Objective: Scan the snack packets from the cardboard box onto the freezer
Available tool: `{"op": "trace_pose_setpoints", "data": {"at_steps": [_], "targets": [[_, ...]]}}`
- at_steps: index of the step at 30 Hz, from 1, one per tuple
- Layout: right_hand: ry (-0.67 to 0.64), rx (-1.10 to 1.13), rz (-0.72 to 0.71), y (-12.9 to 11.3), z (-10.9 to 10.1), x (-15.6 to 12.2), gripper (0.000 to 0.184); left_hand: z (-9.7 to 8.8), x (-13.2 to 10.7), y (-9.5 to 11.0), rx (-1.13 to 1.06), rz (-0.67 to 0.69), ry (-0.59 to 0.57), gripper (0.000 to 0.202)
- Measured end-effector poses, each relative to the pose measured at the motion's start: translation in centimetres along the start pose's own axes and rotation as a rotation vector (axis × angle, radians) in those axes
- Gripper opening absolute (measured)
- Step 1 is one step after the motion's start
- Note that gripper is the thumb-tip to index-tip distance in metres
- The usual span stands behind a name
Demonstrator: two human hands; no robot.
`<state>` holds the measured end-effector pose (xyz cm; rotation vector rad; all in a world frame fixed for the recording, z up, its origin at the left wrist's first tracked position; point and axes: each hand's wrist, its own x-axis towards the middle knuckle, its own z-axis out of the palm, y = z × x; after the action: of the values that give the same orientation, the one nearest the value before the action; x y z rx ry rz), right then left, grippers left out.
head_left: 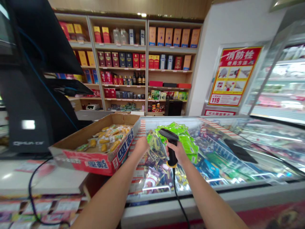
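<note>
The right hand [177, 153] had its fingers [168, 150] closed round a black corded barcode scanner [172, 149], at 12 o'clock above a glass-topped chest freezer [190, 201]. The left hand [141, 146] was beside bright green packets [177, 133]; its fingers were too hidden to tell. A red-printed cardboard tray [95, 162] of yellow snacks sat at 10 o'clock on the white worktop [35, 178]. Wooden shelves [146, 63] of boxed liquor stood beyond.

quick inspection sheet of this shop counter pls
surface: glass-topped chest freezer under the hands
job's things: black handheld barcode scanner, green packets
clutter: cardboard tray of packaged yellow snacks beside the freezer
grippers: left hand at the green packets, grip unclear; right hand gripping the scanner
cables: scanner's black cord hanging down; black cable at left
surroundings: shelves of boxed liquor, red fire hydrant poster, black till screen
</note>
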<state>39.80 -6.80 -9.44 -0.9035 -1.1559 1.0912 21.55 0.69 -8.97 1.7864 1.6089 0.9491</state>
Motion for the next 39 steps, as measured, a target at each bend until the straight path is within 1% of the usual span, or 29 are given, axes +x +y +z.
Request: {"op": "trace_pose_setpoints", "data": {"at_steps": [2,4,8,9,12,16,23,32,33,35,37,39], "targets": [[-0.012,-0.009,0.005,0.0,0.0,0.0,0.034,0.2,0.4,-0.4,-0.304,-0.08,0.03,0.016],[-0.024,-0.013,0.014,0.0,-0.1,-0.1,0.034,1.0,0.5,-0.5,-0.542,-0.093,0.04,0.018],[-0.074,-0.036,0.052,0.0,-0.1,-0.2,0.032,3.0,0.0,-0.3,-1.226,-0.162,0.152,0.033],[-0.087,-0.048,0.066,0.0,0.0,-0.2,0.031,3.4,-0.1,-0.3,-1.33,-0.184,0.185,0.038],[-0.093,-0.068,0.086,0.0,0.0,-0.2,0.029,4.0,0.0,-0.4,-1.45,-0.218,0.257,0.044],[-0.072,-0.072,0.085,-0.1,0.0,-0.2,0.029,4.0,0.0,-0.4,-1.486,-0.194,0.281,0.043],[-0.069,-0.1,0.082,0.2,-0.1,-0.1,0.029,4.4,-0.5,-0.1,-1.501,-0.231,0.298,0.055],[-0.033,-0.067,0.096,0.3,0.1,0.0,0.028,4.3,-0.4,-0.2,-1.475,-0.21,0.293,0.048],[-0.021,-0.055,0.097,0.2,0.2,0.1,0.028,4.3,-0.4,-0.3,-1.464,-0.211,0.282,0.047],[0.019,-0.036,0.103,-0.1,0.1,0.2,0.029,4.3,-0.5,-0.4,-1.401,-0.22,0.216,0.044],[0.076,-0.024,0.109,-0.7,-0.2,0.3,0.03,4.4,-0.5,-0.3,-1.284,-0.24,0.108,0.042],[0.128,-0.028,0.104,-1.7,-0.9,0.3,0.031,4.9,-0.5,0.3,-1.164,-0.255,0.009,0.041]]}}
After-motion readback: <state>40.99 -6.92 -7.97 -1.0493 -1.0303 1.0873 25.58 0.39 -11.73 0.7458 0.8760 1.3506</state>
